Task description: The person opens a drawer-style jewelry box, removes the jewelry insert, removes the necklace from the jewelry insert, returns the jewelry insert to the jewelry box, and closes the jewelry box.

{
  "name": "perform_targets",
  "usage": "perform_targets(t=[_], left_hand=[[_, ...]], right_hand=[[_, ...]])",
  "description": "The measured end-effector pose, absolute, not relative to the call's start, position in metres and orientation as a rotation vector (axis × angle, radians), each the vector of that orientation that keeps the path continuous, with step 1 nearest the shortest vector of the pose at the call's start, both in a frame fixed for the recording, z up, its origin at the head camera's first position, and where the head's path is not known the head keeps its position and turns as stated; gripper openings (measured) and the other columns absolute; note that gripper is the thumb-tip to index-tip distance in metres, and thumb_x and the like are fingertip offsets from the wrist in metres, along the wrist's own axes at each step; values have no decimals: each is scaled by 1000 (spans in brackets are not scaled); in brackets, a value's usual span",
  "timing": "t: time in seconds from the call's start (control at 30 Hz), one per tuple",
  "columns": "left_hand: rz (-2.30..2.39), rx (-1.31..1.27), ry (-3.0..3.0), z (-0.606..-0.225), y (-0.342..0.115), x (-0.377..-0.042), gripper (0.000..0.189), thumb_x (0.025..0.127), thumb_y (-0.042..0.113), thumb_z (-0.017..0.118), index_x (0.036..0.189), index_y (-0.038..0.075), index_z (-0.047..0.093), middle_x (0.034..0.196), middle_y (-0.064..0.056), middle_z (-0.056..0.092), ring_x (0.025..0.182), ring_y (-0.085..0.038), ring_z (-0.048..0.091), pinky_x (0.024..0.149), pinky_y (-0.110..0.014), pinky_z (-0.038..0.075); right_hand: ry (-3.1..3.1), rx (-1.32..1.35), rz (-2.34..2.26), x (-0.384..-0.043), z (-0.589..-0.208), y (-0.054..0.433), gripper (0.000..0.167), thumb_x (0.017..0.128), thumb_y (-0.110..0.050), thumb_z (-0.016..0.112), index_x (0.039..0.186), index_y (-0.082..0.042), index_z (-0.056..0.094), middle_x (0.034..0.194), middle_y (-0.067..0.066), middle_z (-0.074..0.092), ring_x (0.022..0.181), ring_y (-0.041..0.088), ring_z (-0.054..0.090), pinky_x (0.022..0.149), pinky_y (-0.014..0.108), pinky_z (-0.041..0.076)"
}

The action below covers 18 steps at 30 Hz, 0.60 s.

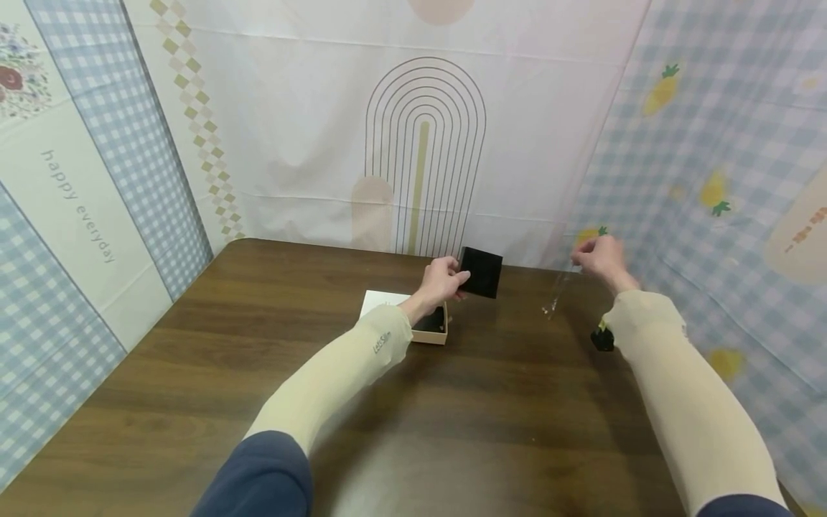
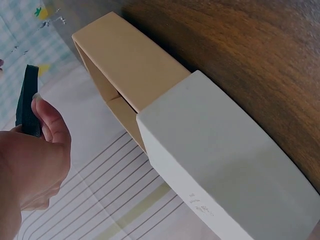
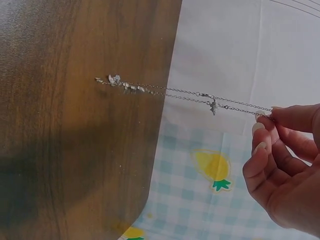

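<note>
My left hand point(image 1: 441, 278) pinches a thin black square pad point(image 1: 481, 274) between thumb and fingers, holding it raised above the far part of the table. In the left wrist view the pad point(image 2: 29, 100) appears nearly edge-on. Below that hand lies a small box: a tan drawer point(image 2: 130, 60) pulled partly out of a white sleeve point(image 2: 235, 150), with something black inside the drawer. Off to the right, my right hand point(image 1: 602, 260) pinches a silver chain necklace point(image 3: 182, 96) between thumb and forefinger. The chain hangs down, with small shiny charms point(image 3: 132, 88) at its lower end.
A small black object point(image 1: 602, 339) with a yellow bit stands on the brown wooden table point(image 1: 452, 431) beside the right forearm, partly hidden by the sleeve. Printed cloth point(image 1: 297, 129) hangs behind the table and along both sides.
</note>
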<state>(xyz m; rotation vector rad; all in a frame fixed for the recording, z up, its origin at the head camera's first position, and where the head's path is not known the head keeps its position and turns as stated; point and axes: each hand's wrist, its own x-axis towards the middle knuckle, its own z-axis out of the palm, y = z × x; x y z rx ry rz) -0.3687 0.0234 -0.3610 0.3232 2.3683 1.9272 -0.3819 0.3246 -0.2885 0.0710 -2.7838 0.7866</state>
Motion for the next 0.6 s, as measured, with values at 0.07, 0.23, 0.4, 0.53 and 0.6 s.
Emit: perform_targets(t=[0.07,0.23,0.4,0.53,0.6], left_hand=[[1925,318,2372,-361,24,-368,34,95,13,59,124,-4,52,106,-22,67,86,-44,68,64,-31,60],[1921,310,2376,-361,24,-367,35,95,13,59,125,-4,52,106,-21,67,88,-45,67,58,-24,58],[1929,317,2365,-361,24,-367,33,96,12,58,123,-5,52,106,-23,66,89,-47,67,56,-24,57],[1924,324,2369,-361,23,-367,31,96,13,57,121,-5,53,105,-23,67,89,-46,67,54,-23,57],[1926,326,2367,-360,22,-367,31,96,13,58,121,-5,52,106,-23,68,88,-46,67,54,-23,57]], right_hand=[[-2791,74,800,-382,-290,326,24,89,-7,58,98,13,66,75,21,69,51,10,56,48,23,46],[-2809,95,799,-383,-295,328,22,89,-5,58,96,15,66,61,6,65,50,11,55,46,25,45],[-2851,93,816,-381,-300,329,24,90,-7,56,98,14,65,69,19,66,54,16,57,48,28,47],[-2881,73,836,-380,-303,330,25,91,-8,54,100,13,64,70,17,66,59,20,59,50,29,48],[-2889,64,840,-380,-305,330,25,91,-9,54,100,12,63,71,17,66,60,21,60,51,29,48]])
